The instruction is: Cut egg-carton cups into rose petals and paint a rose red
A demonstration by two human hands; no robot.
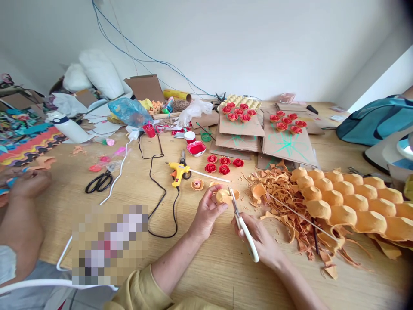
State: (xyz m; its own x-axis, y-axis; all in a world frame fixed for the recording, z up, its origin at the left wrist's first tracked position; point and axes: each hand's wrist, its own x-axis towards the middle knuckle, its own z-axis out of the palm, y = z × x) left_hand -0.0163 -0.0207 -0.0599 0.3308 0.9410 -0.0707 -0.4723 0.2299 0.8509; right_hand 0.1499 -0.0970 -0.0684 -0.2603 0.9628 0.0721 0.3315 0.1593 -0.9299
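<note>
Pinched in the fingers of my left hand (208, 213) is an orange egg-carton cup (223, 196). My right hand (258, 237) grips white-handled scissors (245, 237), whose blades lie at the cup's right edge. Just beyond my hands sit a cut carton flower (197, 184) and several red-painted carton roses (224, 160). Right of my hands is a heap of orange carton scraps (290, 202), with a loose cup (258, 192) on its near side. A large orange egg tray (348, 193) lies upside down beside the heap.
A yellow glue gun (178, 172) with a black cord lies left of my hands, near black-handled scissors (99, 181). Behind are a bowl of red paint (196, 149) and cardboard sheets (287, 148) bearing red roses. A co-worker's hand (30, 185) is at far left; a blue bag (371, 118) stands right.
</note>
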